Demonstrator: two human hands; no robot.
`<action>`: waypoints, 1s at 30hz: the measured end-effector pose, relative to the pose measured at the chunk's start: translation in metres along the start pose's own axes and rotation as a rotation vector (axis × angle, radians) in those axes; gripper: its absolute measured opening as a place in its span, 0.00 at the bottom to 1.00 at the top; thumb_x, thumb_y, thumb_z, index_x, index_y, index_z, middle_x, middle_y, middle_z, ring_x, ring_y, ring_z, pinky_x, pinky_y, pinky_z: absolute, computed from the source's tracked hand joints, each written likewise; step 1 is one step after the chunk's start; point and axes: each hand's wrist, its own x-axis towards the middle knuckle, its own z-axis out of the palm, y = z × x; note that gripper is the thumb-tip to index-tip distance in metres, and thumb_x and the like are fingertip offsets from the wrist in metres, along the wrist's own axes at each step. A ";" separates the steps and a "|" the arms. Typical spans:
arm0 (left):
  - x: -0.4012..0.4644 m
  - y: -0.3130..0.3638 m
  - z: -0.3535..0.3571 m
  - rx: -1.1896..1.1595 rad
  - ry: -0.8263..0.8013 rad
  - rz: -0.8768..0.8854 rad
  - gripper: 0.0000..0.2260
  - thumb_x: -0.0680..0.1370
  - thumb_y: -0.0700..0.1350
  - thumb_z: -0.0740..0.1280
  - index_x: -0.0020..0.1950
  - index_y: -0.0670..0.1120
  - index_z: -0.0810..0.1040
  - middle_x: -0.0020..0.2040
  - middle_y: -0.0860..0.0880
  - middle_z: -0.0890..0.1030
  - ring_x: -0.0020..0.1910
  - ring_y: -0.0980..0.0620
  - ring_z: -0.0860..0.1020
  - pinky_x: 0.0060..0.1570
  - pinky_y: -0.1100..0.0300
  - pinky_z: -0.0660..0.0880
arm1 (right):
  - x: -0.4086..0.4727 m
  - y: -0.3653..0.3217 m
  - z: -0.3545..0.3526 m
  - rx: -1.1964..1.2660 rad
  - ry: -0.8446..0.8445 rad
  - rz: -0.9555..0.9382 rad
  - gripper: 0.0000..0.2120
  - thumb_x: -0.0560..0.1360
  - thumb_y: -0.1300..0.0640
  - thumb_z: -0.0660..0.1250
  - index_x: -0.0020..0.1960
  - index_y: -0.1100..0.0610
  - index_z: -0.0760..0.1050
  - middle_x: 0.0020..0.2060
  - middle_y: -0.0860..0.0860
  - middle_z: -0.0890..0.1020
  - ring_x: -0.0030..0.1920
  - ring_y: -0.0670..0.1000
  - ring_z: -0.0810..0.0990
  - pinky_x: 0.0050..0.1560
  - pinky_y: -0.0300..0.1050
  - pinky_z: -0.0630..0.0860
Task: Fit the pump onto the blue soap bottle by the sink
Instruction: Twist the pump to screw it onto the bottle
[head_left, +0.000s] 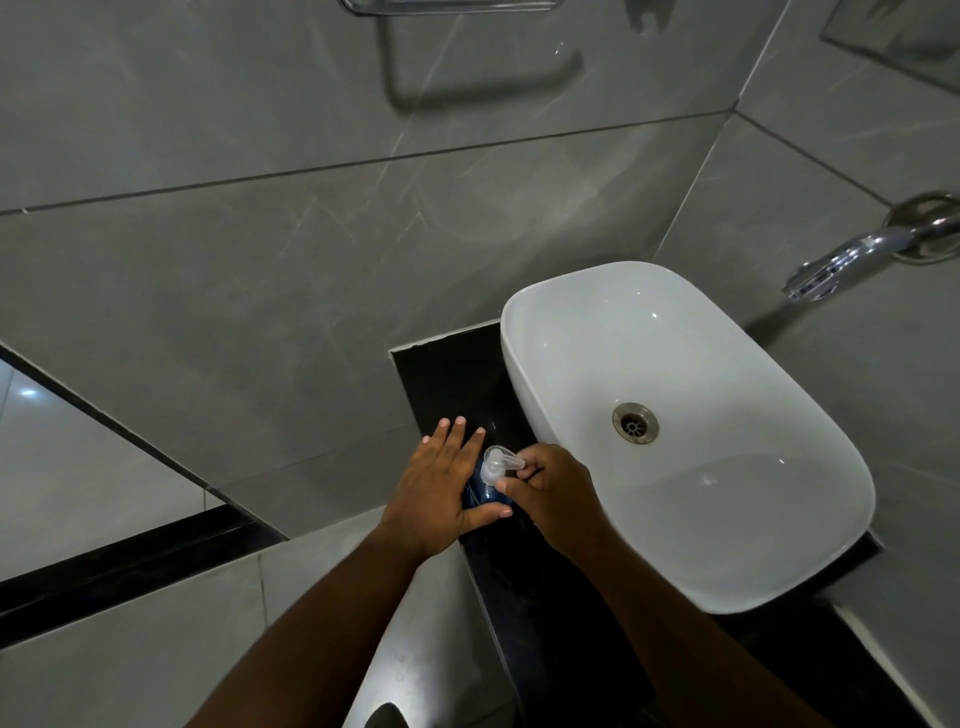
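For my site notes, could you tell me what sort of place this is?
Most likely a bathroom or washroom: a white basin sits on a dark counter, a chrome tap comes out of the grey tiled wall, and a blue soap bottle stands beside the basin.
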 end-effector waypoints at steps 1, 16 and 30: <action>0.000 0.000 0.000 0.002 0.003 0.001 0.44 0.72 0.77 0.53 0.79 0.51 0.48 0.79 0.47 0.46 0.76 0.51 0.38 0.72 0.51 0.40 | 0.000 -0.001 0.000 -0.003 -0.019 -0.010 0.10 0.71 0.55 0.70 0.52 0.55 0.79 0.42 0.45 0.80 0.40 0.42 0.77 0.42 0.30 0.69; 0.001 -0.001 0.001 0.033 0.008 0.003 0.44 0.72 0.77 0.52 0.79 0.51 0.48 0.79 0.45 0.49 0.76 0.50 0.40 0.72 0.50 0.41 | 0.007 0.000 0.002 0.067 -0.158 -0.045 0.04 0.74 0.56 0.68 0.48 0.50 0.79 0.30 0.42 0.78 0.29 0.41 0.77 0.31 0.28 0.71; 0.001 -0.001 0.001 -0.019 0.020 0.016 0.44 0.72 0.76 0.54 0.79 0.51 0.49 0.78 0.48 0.45 0.76 0.52 0.39 0.73 0.51 0.41 | 0.013 -0.004 0.002 0.030 -0.072 0.043 0.10 0.69 0.49 0.73 0.42 0.56 0.80 0.35 0.53 0.84 0.35 0.50 0.81 0.36 0.42 0.77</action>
